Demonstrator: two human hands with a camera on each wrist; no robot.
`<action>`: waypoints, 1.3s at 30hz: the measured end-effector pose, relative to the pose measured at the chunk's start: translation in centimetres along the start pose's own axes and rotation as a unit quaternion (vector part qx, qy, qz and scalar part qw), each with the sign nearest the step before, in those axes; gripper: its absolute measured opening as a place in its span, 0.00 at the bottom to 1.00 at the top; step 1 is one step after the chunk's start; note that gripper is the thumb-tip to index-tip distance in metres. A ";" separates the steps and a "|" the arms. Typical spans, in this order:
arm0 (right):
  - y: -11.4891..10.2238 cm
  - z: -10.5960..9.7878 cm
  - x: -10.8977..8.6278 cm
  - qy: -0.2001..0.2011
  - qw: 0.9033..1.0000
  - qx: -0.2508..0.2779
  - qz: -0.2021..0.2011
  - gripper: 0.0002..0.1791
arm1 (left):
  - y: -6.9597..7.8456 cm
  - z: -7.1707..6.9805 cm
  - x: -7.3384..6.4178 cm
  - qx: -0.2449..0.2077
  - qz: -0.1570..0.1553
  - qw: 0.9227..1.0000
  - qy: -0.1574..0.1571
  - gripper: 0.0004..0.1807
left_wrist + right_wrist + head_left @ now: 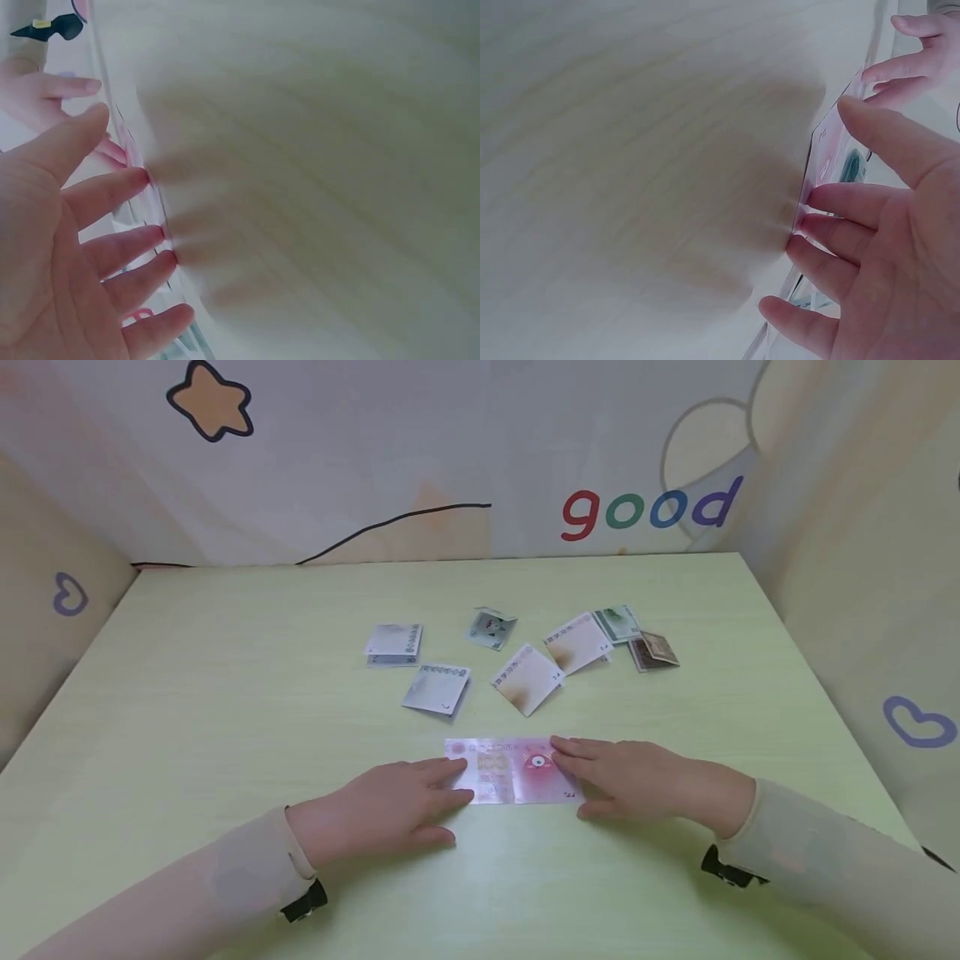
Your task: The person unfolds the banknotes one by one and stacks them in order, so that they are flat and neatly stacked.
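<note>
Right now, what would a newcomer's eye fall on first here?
Probably the flat pink paper note on the pale green tabletop, with the left hand at its left end and the right hand at its right. Beyond it lie several small folded paper notes. The multicoloured printed word "good" stands out on the pale back wall.

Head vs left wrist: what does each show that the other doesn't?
Head only: the printed face of the pink note, the back of the left hand, the orange star on the backdrop.
Left wrist only: the left hand's palm side.
Both: left hand, right hand, tabletop; the note too, just a thin sliver from the wrist.
</note>
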State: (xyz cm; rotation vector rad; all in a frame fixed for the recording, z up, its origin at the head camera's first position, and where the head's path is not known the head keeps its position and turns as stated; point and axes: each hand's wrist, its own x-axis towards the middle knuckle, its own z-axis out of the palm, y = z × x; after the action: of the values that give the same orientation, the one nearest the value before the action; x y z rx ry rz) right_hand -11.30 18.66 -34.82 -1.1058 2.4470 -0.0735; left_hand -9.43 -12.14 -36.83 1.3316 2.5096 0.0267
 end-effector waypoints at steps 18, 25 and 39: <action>-0.1 0.0 0.6 0.044 0.999 -0.002 -0.012 0.34 | -2.9 -1.2 -0.5 -0.029 -0.009 0.991 0.127 0.24; -0.1 -0.3 0.7 0.070 0.997 -0.004 -0.010 0.32 | -5.0 -2.8 0.0 -0.118 -0.076 0.977 0.162 0.24; -0.3 0.1 0.5 0.059 0.998 0.017 -0.008 0.31 | -9.3 -3.1 2.9 -0.200 -0.135 0.959 0.148 0.41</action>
State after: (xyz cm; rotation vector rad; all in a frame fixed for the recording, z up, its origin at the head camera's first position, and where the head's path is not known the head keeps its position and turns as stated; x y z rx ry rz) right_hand -11.33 18.08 -35.05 -1.1368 2.5311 -0.1891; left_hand -19.31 -14.76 -36.07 0.8684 2.7080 0.6837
